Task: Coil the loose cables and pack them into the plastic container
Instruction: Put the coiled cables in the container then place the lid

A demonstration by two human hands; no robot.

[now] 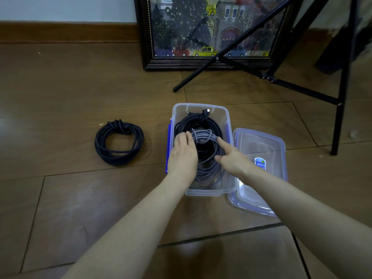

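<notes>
A view from above looks down at a wooden floor (80, 87), with two bare forearms reaching forward from the bottom edge.

In the middle sits a clear plastic container (225, 117) with blue clips along its sides, its top open. Inside it lie two coiled cables. A black coil (201, 122) fills the far part of the container, its plug ends pointing toward the far wall of the box. A grey coil (207, 170) lies on top of it, nearer the person, and overlaps the black one.

The left hand (182, 153) rests palm down on the left side of the coils, fingers straight and together, pressing on the cables without curling round them. The right hand (231, 156) reaches in from the right, its index finger stretched out onto the grey coil and its thumb against the coil's inner side; whether it pinches the cable or only touches it cannot be told.

Just to the right of the container, touching it, lies its clear lid (261, 150) with a blue rim and a small label.

Well to the left, on the floor, lies a third coil (119, 143), dark blue-black, wrapped tight at its far side.

At the back, a framed picture (201, 27) of a street scene leans against the wall, with black stand legs (281, 81) crossing in front of it.
</notes>
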